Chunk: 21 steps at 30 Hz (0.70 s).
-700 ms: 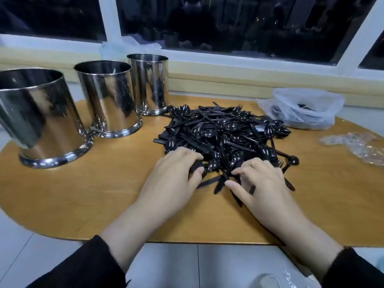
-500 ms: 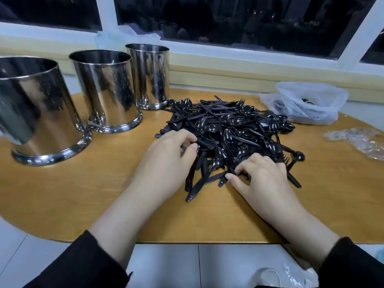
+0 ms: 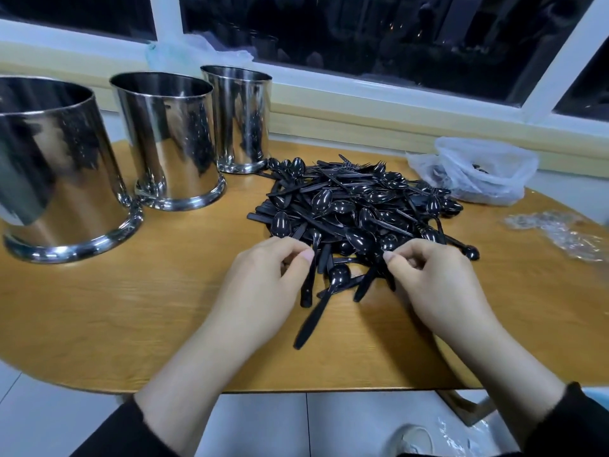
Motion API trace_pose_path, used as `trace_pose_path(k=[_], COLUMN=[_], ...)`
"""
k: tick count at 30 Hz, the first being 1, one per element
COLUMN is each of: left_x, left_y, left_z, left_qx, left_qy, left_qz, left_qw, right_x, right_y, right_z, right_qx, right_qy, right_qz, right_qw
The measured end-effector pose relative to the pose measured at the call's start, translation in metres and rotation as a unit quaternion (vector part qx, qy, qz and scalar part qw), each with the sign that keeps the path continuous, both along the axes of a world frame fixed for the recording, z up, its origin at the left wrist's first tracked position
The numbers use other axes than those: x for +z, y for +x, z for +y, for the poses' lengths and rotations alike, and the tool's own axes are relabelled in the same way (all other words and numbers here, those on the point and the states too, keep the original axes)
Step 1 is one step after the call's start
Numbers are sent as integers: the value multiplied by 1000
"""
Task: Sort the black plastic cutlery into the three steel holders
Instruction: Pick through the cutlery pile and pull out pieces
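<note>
Both hands work the near edge of the cutlery pile (image 3: 359, 206), left hand (image 3: 263, 285) pinching a handle, right hand (image 3: 438, 285) curled on pieces I cannot tell apart, likely feeding the 3 steel holders (image 3: 171, 140)

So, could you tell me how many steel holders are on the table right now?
3, in a row at the left: near holder, middle holder, far holder by the window. None seems hidden.

Indoor light falls from above, bright and even; the windows (image 3: 379, 31) at the top of the frame are dark. Glare streaks the steel holders (image 3: 168, 136) at left. Wide-angle distortion bends the surface (image 3: 131, 308) edge; the lower corners look soft
</note>
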<state>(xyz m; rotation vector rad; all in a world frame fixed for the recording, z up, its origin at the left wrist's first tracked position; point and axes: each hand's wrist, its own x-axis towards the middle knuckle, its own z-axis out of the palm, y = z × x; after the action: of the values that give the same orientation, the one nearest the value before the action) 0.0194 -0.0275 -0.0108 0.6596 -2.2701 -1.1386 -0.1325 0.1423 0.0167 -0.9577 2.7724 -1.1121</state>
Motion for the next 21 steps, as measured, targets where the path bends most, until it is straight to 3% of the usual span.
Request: trace_pose_path(k=[4,7,15,17,21], left_x=[-1,2,3,4,10], left_y=[1,2,4,6,16], left_z=[7,9,6,1,-25], left_qx=[-8,-10,-28,-25,59], left_qy=[30,122,384,402,344], left_qz=[3,19,133,149,136], left_qw=[1000,992,913,903,927], right_x=[4,9,1,2,13], right_y=[9,32,71,68,42], right_z=[-6,-17,-50,-52,-60], right_qx=[-12,26,139,138,100], right_qy=[-49,-92,-64,-61,-37], right_qz=[-25,-52,-83,-70,-27], right_qw=[998,994,985,986,994])
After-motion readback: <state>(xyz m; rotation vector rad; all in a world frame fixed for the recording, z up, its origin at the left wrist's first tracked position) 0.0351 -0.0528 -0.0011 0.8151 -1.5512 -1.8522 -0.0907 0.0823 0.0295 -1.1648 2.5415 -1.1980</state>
